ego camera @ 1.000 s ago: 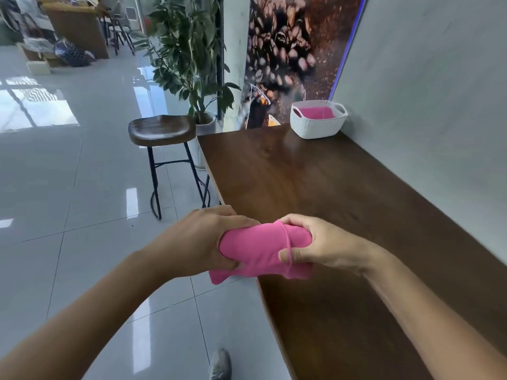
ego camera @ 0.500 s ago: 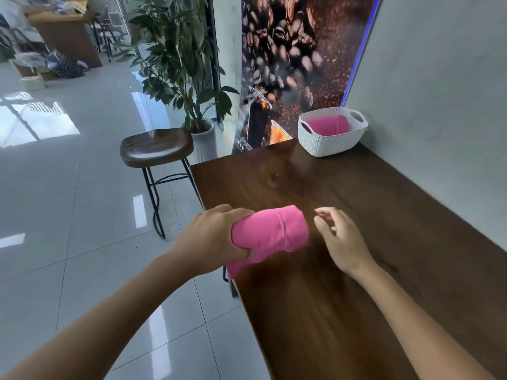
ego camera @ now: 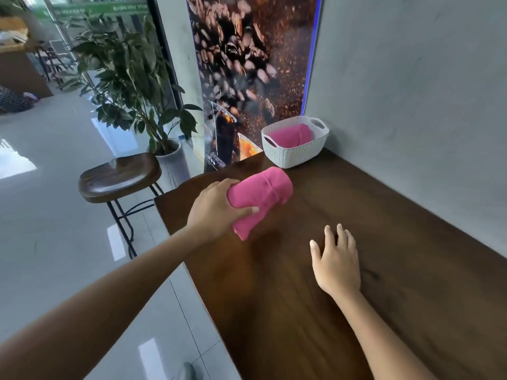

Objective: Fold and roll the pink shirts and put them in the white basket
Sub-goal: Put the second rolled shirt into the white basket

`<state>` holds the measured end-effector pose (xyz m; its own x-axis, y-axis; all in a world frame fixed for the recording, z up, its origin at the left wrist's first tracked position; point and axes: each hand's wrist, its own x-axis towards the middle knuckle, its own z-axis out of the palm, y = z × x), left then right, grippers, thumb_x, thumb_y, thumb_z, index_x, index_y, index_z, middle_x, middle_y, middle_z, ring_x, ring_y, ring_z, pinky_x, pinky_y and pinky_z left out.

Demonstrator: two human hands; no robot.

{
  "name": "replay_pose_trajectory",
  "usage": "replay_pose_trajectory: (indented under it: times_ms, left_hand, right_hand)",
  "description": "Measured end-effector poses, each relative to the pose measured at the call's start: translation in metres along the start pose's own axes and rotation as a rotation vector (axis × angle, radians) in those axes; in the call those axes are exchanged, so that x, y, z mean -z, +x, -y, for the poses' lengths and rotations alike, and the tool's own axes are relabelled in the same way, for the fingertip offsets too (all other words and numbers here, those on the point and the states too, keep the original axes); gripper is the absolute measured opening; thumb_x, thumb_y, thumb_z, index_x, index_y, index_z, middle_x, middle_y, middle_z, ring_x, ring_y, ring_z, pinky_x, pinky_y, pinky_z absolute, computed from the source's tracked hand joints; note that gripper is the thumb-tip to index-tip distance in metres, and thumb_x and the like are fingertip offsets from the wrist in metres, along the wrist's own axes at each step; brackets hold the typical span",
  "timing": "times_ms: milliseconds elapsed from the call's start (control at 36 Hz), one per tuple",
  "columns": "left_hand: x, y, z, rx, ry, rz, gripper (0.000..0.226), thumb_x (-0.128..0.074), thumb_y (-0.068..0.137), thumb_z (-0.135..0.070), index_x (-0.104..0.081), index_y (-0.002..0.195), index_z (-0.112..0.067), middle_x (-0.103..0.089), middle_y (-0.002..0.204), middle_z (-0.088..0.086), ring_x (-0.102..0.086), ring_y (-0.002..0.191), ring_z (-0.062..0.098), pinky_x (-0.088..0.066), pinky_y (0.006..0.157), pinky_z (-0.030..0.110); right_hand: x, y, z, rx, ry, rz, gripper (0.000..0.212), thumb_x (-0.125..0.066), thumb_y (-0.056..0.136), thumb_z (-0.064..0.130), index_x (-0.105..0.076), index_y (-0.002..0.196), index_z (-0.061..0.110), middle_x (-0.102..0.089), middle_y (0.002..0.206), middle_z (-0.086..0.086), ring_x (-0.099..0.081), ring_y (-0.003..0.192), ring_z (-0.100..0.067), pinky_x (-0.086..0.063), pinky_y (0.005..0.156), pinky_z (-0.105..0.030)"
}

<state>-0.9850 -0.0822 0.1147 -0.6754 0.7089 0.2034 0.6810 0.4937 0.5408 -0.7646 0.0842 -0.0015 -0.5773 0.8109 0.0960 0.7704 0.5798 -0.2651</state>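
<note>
I take the white basket [ego camera: 295, 149] as my landmark; it sits at the far end of the dark wooden counter [ego camera: 384, 242], tucked into the corner where the grey wall [ego camera: 411, 78] meets the coffee-bean poster [ego camera: 247, 64]. One rolled pink shirt [ego camera: 292, 136] already lies inside it, filling what looks like the left and middle of the basket.

Nearer than the basket and to its left, my left hand [ego camera: 212, 211] grips a second pink shirt roll [ego camera: 260, 198], fingers curled round its lower end with the thumb across the front. The roll is lifted off the counter, its rounded end pointing toward the basket, well short of the rim. Its loose tail hangs below my grip.

My right hand [ego camera: 336, 260] is nearer still than the roll and holds nothing, fingers straight and slightly spread, low over the wood; I cannot tell if it touches.

I judge the step in hand to be the carry to the basket. To do it well I would keep the squeeze firm so the roll does not unwind, tuck that hanging tail, clear the near rim, and lay it beside the first roll rather than drop it on top.
</note>
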Motion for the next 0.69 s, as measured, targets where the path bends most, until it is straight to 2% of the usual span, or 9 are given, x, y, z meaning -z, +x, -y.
replay_pose_trajectory:
  times_ms: [194,278,333,417,500,583,694]
  left_hand:
    - [0.005,0.089,-0.015,-0.064,-0.021,-0.023,0.079,-0.079,0.065,-0.073,-0.061,0.124,-0.023,-0.067,0.102,-0.005,-0.064,0.090,0.017,-0.059,0.077,0.041]
    - [0.004,0.130,-0.021,-0.080,-0.005,-0.035,0.076,-0.079,0.064,-0.072,-0.063,0.122,-0.025,-0.066,0.097,-0.007,-0.063,0.088,0.017,-0.054,0.073,0.036]
    - [0.002,0.155,-0.027,-0.101,-0.005,-0.026,0.075,-0.079,0.065,-0.071,-0.062,0.120,-0.024,-0.066,0.095,-0.008,-0.063,0.088,0.017,-0.052,0.071,0.034]
    - [-0.001,0.190,-0.034,-0.122,0.006,-0.009,0.070,-0.080,0.064,-0.071,-0.062,0.111,-0.022,-0.066,0.095,-0.006,-0.063,0.086,0.019,-0.056,0.073,0.038]
    - [-0.006,0.225,-0.044,-0.150,0.028,0.030,0.068,-0.080,0.067,-0.068,-0.060,0.113,-0.021,-0.064,0.096,-0.005,-0.061,0.086,0.020,-0.053,0.071,0.037]
    - [-0.016,0.254,-0.052,-0.157,0.024,0.051,0.062,-0.080,0.070,-0.065,-0.058,0.108,-0.021,-0.060,0.093,-0.005,-0.059,0.084,0.020,-0.043,0.065,0.033]
    - [-0.036,0.284,-0.056,-0.157,0.002,0.088,0.064,-0.080,0.071,-0.063,-0.059,0.111,-0.019,-0.061,0.097,-0.003,-0.061,0.087,0.023,-0.046,0.068,0.035]
  right_hand:
    - [0.001,-0.001,-0.001,-0.028,0.010,0.005,0.064,-0.033,0.102,0.055,-0.037,0.154,0.018,-0.027,0.164,-0.009,-0.019,0.151,-0.026,-0.022,0.122,-0.039]
    - [0.001,0.000,-0.003,-0.031,0.011,0.002,0.063,-0.032,0.102,0.056,-0.037,0.155,0.021,-0.026,0.164,-0.006,-0.017,0.151,-0.024,-0.023,0.122,-0.038]
    - [0.001,0.000,-0.005,-0.040,0.003,0.010,0.065,-0.028,0.101,0.058,-0.034,0.156,0.023,-0.024,0.165,-0.003,-0.015,0.152,-0.022,-0.023,0.123,-0.038]
    - [0.000,0.000,-0.005,-0.046,0.004,-0.006,0.071,-0.019,0.098,0.063,-0.035,0.155,0.024,-0.025,0.165,-0.001,-0.016,0.152,-0.019,-0.024,0.122,-0.038]
    - [-0.003,0.002,-0.004,-0.054,0.019,-0.017,0.074,-0.012,0.097,0.068,-0.035,0.154,0.027,-0.025,0.164,0.003,-0.015,0.152,-0.016,-0.027,0.122,-0.039]
    - [-0.003,0.002,-0.004,-0.078,0.024,-0.001,0.066,-0.023,0.100,0.065,-0.032,0.155,0.030,-0.020,0.165,0.008,-0.009,0.153,-0.011,-0.023,0.124,-0.037]
    - [0.000,0.001,0.000,-0.101,0.035,0.006,0.062,-0.030,0.100,0.062,-0.032,0.155,0.032,-0.017,0.165,0.012,-0.005,0.152,-0.007,-0.022,0.124,-0.036]
